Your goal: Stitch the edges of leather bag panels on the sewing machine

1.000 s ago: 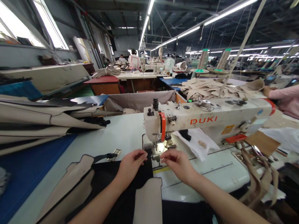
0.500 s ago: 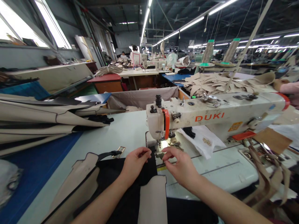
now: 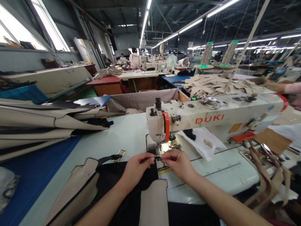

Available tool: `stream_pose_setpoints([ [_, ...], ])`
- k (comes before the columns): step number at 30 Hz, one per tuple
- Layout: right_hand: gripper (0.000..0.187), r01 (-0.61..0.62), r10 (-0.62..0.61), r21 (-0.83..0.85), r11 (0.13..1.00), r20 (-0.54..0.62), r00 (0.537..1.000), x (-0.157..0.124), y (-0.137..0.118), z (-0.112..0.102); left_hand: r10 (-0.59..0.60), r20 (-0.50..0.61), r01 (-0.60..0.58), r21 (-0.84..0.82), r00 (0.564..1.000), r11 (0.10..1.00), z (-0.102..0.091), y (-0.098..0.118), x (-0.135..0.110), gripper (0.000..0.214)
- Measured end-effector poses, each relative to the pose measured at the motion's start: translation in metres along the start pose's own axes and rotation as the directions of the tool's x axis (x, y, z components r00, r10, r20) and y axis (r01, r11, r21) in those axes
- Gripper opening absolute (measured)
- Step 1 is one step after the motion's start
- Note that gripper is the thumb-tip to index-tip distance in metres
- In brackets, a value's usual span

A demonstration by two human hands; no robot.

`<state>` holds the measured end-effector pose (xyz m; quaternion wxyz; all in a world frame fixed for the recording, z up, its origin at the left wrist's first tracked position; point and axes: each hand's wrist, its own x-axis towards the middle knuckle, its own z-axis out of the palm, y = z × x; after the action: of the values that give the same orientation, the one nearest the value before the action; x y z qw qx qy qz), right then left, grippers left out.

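My left hand (image 3: 139, 167) is closed in a pinch on the left end of a short dark strip (image 3: 157, 157). The other end is between the pinched thumb and fingers of my right hand (image 3: 178, 162). Both hands are just in front of the needle area of a white DUKI sewing machine (image 3: 188, 121), whose lamp is lit. Below my left wrist lies black fabric (image 3: 127, 191) with a beige panel (image 3: 154, 201) on it. At its left, a beige piece with dark edging (image 3: 81, 171) sits beside a black strap with a gold buckle (image 3: 121, 155).
Stacked beige pieces (image 3: 42, 117) lie on the left over a blue surface (image 3: 58, 163). A white cloth with a black tassel (image 3: 207, 142) is under the machine arm. Tan straps (image 3: 263, 175) hang at right. More beige pieces (image 3: 218, 84) and a co-worker's arm (image 3: 278, 86) are behind.
The fingers of my right hand have closed from a looser spread into a pinch on the dark strip. The strip now runs straight between both hands. The camera view has shifted slightly.
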<state>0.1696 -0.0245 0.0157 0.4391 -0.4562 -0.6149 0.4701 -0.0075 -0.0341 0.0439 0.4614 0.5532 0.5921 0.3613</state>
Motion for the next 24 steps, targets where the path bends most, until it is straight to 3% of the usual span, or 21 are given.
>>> stream_pose_setpoints([
  [4, 0.008, -0.047, 0.047, 0.143, 0.989, 0.007, 0.999, 0.004, 0.003, 0.002, -0.007, 0.053, 0.009, -0.051, 0.999, 0.999, 0.0, 0.0, 0.0, 0.025],
  [9, 0.01, -0.061, 0.038, 0.199, 0.978, 0.118, 0.992, 0.009, -0.002, -0.003, -0.012, 0.116, 0.024, -0.104, 0.993, 0.994, -0.002, 0.001, 0.001, 0.023],
  [16, 0.024, -0.216, 0.143, 0.312, 0.925, 0.242, 0.96, 0.01, 0.0, -0.004, -0.021, 0.184, 0.049, -0.147, 0.983, 0.988, -0.004, 0.003, 0.002, 0.022],
  [24, 0.02, -0.216, 0.176, 0.406, 0.888, 0.136, 0.975, 0.008, 0.004, 0.014, -0.025, 0.16, 0.056, -0.194, 0.987, 0.979, -0.003, 0.003, 0.001, 0.021],
])
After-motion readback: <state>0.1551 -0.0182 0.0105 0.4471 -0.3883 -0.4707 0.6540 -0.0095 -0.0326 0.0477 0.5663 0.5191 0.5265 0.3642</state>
